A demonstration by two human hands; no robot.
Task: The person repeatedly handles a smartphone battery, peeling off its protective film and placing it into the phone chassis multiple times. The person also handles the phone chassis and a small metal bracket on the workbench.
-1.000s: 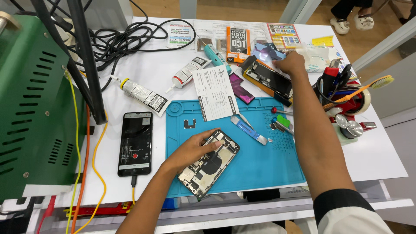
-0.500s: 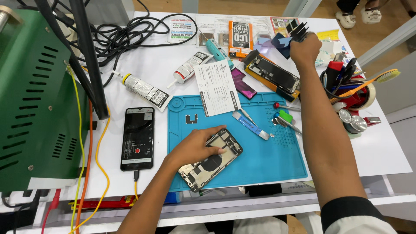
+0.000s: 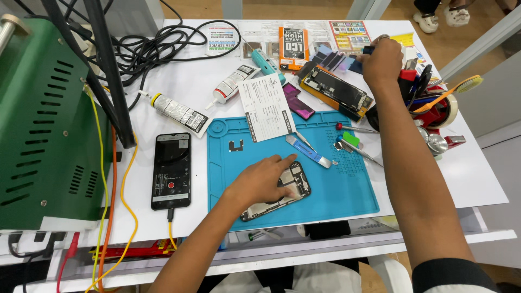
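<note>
An opened phone body [image 3: 293, 191] with bare internals lies on the blue work mat [image 3: 347, 190]. My left hand [image 3: 260, 182] rests flat on it, with the index finger stretched toward a blue pry tool [image 3: 308, 152]. My right hand [image 3: 382, 59] reaches to the far right of the table, beside the red tool holder [image 3: 434, 106]. Its fingers are curled around a small dark tool [image 3: 368, 50] that only partly shows. Just left of that hand lies a second opened phone [image 3: 336, 89].
A black phone [image 3: 171, 168] on a yellow cable lies left of the mat. Two glue tubes [image 3: 176, 113] [image 3: 230, 84], a paper sheet [image 3: 266, 108], a screwdriver [image 3: 355, 128] and small packets lie around. A green machine [image 3: 38, 119] and black cables [image 3: 157, 49] fill the left.
My right hand went from the far phone up into the air with a dark tool and has come down near the tool holder. My left hand has stayed on the opened phone.
</note>
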